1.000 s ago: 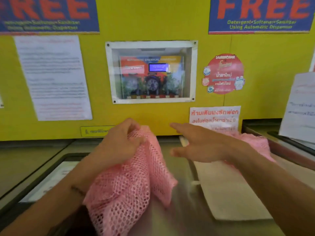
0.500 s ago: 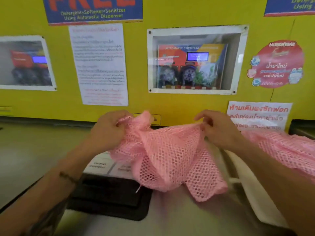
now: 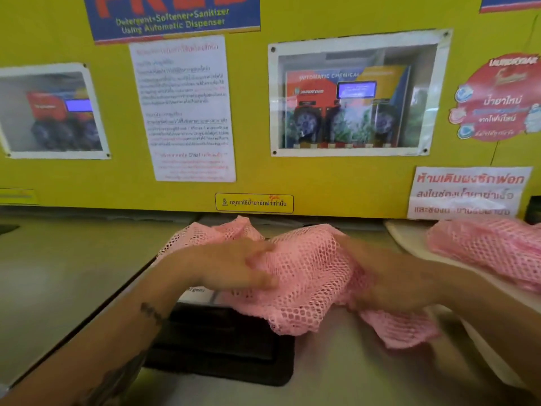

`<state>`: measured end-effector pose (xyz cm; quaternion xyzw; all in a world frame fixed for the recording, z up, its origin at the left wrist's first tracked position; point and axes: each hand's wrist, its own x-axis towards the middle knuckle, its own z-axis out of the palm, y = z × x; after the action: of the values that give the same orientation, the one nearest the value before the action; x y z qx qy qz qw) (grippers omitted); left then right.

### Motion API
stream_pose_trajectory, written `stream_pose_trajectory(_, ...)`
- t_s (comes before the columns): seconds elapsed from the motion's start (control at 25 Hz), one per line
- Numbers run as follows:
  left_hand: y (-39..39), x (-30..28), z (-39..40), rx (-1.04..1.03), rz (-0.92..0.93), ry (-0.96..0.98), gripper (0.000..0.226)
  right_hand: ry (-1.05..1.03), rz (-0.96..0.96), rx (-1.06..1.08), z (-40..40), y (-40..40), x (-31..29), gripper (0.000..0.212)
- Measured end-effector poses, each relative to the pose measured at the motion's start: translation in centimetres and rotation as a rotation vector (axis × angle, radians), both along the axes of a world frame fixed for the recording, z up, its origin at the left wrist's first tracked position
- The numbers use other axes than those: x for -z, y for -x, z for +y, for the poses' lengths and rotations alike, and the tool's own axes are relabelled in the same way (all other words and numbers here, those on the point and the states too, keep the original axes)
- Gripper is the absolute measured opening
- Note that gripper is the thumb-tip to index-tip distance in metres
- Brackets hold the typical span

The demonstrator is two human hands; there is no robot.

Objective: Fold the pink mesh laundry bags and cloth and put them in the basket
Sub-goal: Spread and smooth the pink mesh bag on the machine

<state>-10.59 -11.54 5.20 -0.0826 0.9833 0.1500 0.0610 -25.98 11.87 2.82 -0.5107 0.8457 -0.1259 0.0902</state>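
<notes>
From my remote view, the pink mesh laundry bag [image 3: 304, 276] lies crumpled on the grey top of the machine [image 3: 58, 273], its open honeycomb weave bunched into soft humps, with a loose flap trailing toward the lower right and its near edge draped over a black recessed panel [image 3: 222, 347]. Working from the left, my left hand [image 3: 231, 268] lies on the bag's left part, palm down; the fingers reach rightward over the mesh and look fairly straight, pressing rather than pinching, though motion blur hides the fingertips. My right hand [image 3: 380, 276] rests on the bag's right part, and it is blurred enough that I cannot tell whether its fingers are spread flat or curled into the mesh. The bag's long axis runs roughly left to right between the two hands, parallel to the yellow wall [image 3: 336, 177] behind it, with a peak of mesh rising at the far left edge. Further right, a second pink mesh bag [image 3: 491, 247] sits heaped on a white surface [image 3: 407, 235], apart from the one under my hands.
</notes>
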Motion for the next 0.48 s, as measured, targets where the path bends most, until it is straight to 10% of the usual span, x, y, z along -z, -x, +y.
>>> stream_pose_trajectory(0.24,1.4,0.3,-3.1,-0.169,0.080,0.427,0.038,0.265,0.715,0.427,1.3,1.7,-2.7,0.060)
stream_pose_trajectory(0.36,1.6,-0.1,-3.3,-0.345,0.351,0.052,0.049,0.583,0.390,0.107,0.4,-0.2,-1.7,0.042)
stream_pose_trajectory(0.48,1.7,0.0,-2.6,-0.349,0.429,-0.212,0.048,0.382,0.113,-0.056,-2.1,-2.6,0.5,0.075)
